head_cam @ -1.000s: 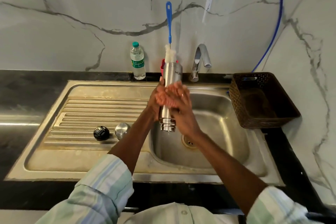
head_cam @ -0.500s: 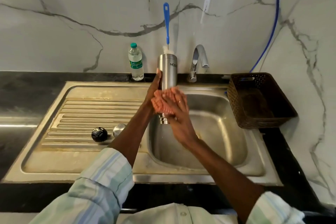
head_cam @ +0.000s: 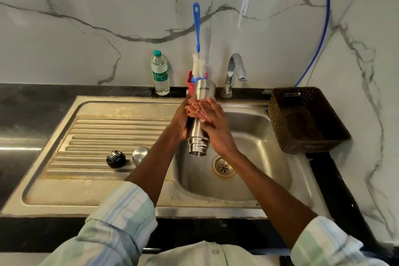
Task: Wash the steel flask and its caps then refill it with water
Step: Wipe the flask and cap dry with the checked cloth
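The steel flask [head_cam: 199, 134] hangs upside down over the sink basin [head_cam: 254, 153], its open threaded mouth pointing at the drain. My left hand [head_cam: 179, 121] grips the flask's body from the left. My right hand [head_cam: 216, 127] holds a red checked scrub cloth [head_cam: 197, 110] wrapped round the flask's upper half. On the draining board lie a black inner cap [head_cam: 116, 159] and a round steel cap [head_cam: 140, 154], side by side and apart from my hands.
Behind the flask a red cup [head_cam: 190, 85] holds a blue-handled bottle brush [head_cam: 197, 28]. A plastic water bottle [head_cam: 160, 73] stands left of it, the tap [head_cam: 234, 71] to the right. A brown plastic basket [head_cam: 306, 119] sits right of the basin.
The cloth in my right hand has slid along the flask toward its base end, and the flask's mouth end shows again below my hands. The caps have not moved.
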### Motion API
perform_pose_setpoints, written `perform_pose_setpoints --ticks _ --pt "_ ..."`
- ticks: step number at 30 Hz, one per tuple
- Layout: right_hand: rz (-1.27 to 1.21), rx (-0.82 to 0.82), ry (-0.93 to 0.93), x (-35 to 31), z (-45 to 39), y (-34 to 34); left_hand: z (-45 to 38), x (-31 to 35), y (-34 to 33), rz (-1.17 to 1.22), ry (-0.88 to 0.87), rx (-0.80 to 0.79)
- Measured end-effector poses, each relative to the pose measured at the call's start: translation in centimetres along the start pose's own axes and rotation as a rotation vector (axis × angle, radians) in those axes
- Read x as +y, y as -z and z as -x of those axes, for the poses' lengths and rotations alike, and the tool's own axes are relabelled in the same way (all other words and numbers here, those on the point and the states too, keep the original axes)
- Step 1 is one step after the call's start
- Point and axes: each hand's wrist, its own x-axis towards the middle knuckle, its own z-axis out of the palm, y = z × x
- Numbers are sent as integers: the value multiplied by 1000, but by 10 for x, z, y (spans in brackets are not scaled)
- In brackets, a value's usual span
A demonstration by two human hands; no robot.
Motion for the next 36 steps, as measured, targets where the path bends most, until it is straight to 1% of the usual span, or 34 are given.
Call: perform_pose_setpoints --ticks 2,4,6,8,11,14,15,17,18,20,21,23,25,26,29,31,33,34,36 --pt "30 37 -67 2 -24 8 2 -4 -5 62 -14 -92" --pt "12 113 -155 -8 -57 24 4 -9 -7 98 -19 -123" --pt "-53 170 -180 -18 -79 39 6 -12 -11 98 -6 -102" --pt "-70 190 -148 -21 -77 40 6 -10 -16 57 -29 -45" --pt "104 107 -40 -12 -34 21 5 -4 -17 26 -71 60" --pt "96 -5 33 4 29 -1 -4 2 -3 41 -67 151" --pt "111 -35 62 5 43 -4 -9 3 3 9 -83 199" --pt "123 -42 95 4 45 0 -7 4 2 -45 -70 146" --pt "110 -15 70 3 32 3 -6 3 -2 -47 -31 59" --pt "82 46 -36 -3 -9 12 -4 -4 -10 -84 9 18" --pt "43 84 -86 -10 -31 20 -3 -9 -11 -78 -10 12" --pt "-46 144 -178 -16 -68 37 2 -14 -16 -11 -37 -61" --pt "-86 146 -210 -19 -78 45 4 -14 -20 6 -36 -87" --pt "-86 122 -185 -23 -71 43 3 -14 -20 34 -44 -76" --pt "-68 27 -81 -29 -20 27 -2 -3 -11 85 -70 38" --pt "-42 -59 -30 -19 27 12 -4 6 -4 54 -49 154" --pt "-16 -81 32 -17 59 3 -10 9 3 15 -64 251" --pt "3 -87 52 -15 61 2 -10 8 4 15 -73 254" --pt "95 -63 59 -14 36 6 -4 3 -2 -8 -17 172"
